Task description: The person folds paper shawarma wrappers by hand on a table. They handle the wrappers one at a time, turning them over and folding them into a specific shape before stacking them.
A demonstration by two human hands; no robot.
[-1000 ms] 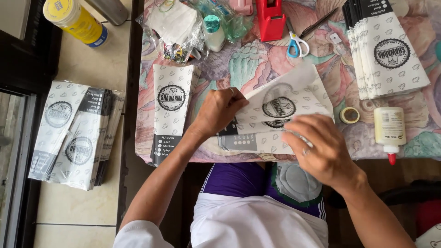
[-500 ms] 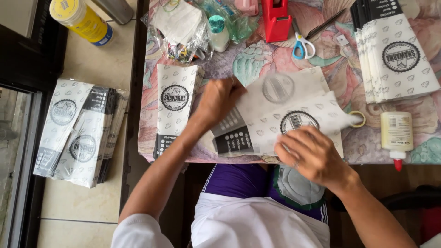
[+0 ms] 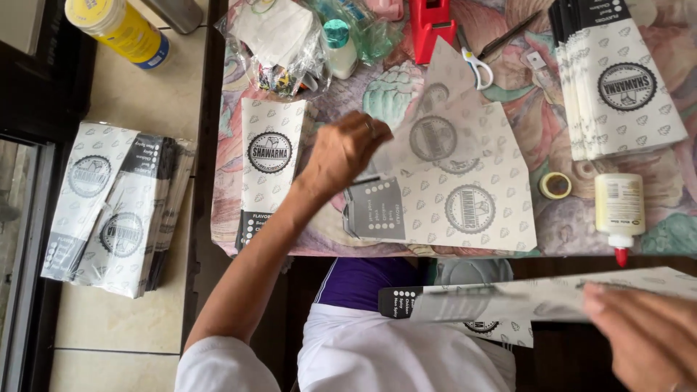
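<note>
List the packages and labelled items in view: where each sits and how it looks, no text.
Left hand: on a flat white printed paper sheet, round dark emblems, table centre.
Right hand: holds a folded paper sleeve, black end, over the lap.
Finished sleeve: table's left edge, white, black base.
Sleeve stack: top right.
Sleeve pile: floor, left.
Glue bottle: cream, red tip, right.
Yellow can: top left.

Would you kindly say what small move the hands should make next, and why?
Probably the right hand sets its folded sheet aside, since it is lifted clear of the table, while the left hand already rests on the next flat printed sheet.
</note>
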